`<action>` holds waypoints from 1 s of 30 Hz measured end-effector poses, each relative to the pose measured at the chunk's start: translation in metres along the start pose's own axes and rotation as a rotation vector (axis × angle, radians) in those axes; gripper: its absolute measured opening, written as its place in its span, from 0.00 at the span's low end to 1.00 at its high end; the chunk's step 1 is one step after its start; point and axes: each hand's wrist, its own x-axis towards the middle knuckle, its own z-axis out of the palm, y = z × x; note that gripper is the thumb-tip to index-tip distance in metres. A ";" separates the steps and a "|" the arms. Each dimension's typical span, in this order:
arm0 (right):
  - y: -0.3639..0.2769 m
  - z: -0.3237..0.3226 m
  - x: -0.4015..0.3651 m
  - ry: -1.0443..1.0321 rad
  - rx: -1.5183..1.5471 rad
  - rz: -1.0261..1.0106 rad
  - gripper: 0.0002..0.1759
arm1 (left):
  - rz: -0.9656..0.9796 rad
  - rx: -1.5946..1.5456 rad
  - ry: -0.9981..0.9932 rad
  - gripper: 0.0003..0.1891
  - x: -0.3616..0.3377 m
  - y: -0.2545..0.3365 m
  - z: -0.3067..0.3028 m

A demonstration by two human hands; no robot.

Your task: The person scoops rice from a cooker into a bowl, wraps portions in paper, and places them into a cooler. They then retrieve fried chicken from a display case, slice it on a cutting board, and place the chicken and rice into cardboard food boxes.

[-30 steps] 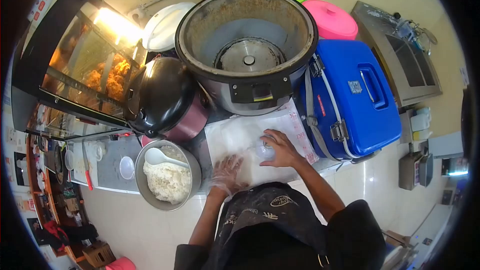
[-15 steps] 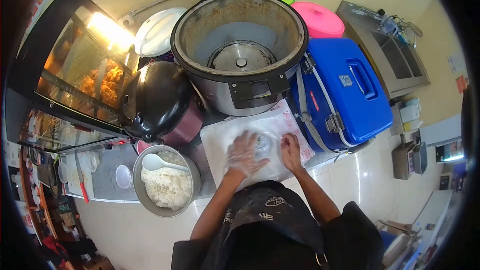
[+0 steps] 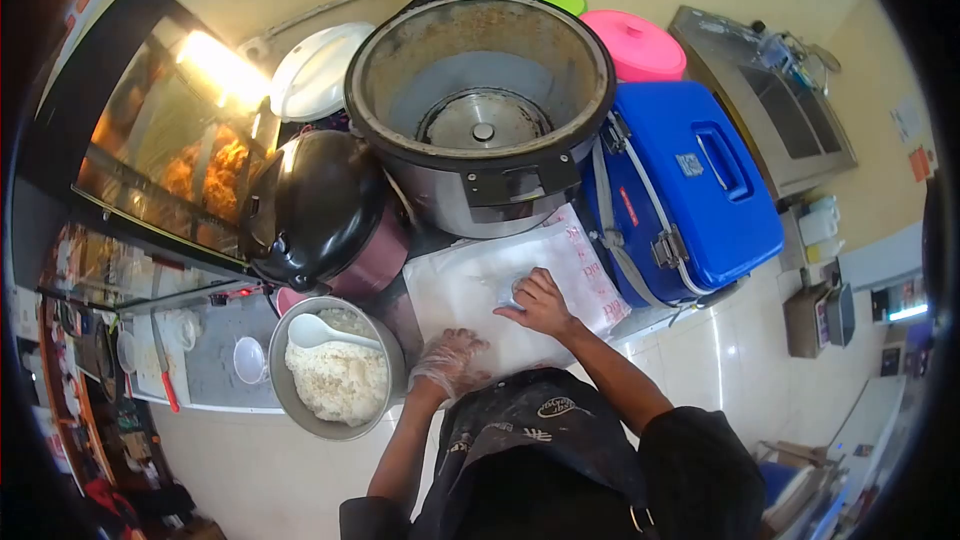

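Observation:
A stack of white wrapping paper (image 3: 450, 285) with red print along its right side lies on the counter. My left hand (image 3: 450, 362), in a clear plastic glove, rests at the stack's lower left edge with its fingers loosely bent and apart. Bare, my right hand (image 3: 543, 302) is over the middle of the paper, its fingers curled around a small clear plastic cup (image 3: 519, 287) that they mostly hide. Beside my left hand is a metal pot (image 3: 392, 395) of white rice (image 3: 335, 385), with a white rice scoop (image 3: 325, 331) lying on top.
A large open rice cooker (image 3: 480, 180) stands behind the paper. On the right is a blue cool box (image 3: 690, 190); on the left, a lidded dark cooker (image 3: 325, 200) and a lit glass cabinet of fried food (image 3: 205, 175). A red-handled knife (image 3: 168, 390) lies far left.
My left hand has drawn back from beside the cup to the paper's lower left edge. My right hand has moved left and closed over the cup.

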 end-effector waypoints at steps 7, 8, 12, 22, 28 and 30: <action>0.013 0.011 0.026 0.032 0.046 -0.110 0.26 | -0.003 0.139 -0.217 0.13 0.008 0.015 0.006; 0.014 0.010 0.030 0.038 0.045 -0.109 0.26 | 0.013 0.175 -0.218 0.12 0.008 0.012 0.011; 0.023 -0.029 0.050 0.250 0.210 0.294 0.20 | 0.017 0.065 -0.011 0.12 -0.004 0.003 0.027; 0.016 -0.019 0.026 -0.471 0.115 0.228 0.35 | 0.021 -0.017 0.007 0.24 -0.003 0.010 0.023; 0.025 -0.040 0.001 0.023 0.429 0.753 0.34 | -0.020 -0.061 -0.033 0.29 -0.012 0.000 0.024; 0.027 -0.062 0.002 0.127 0.208 0.747 0.33 | -0.065 -0.156 -0.011 0.29 -0.012 0.003 0.022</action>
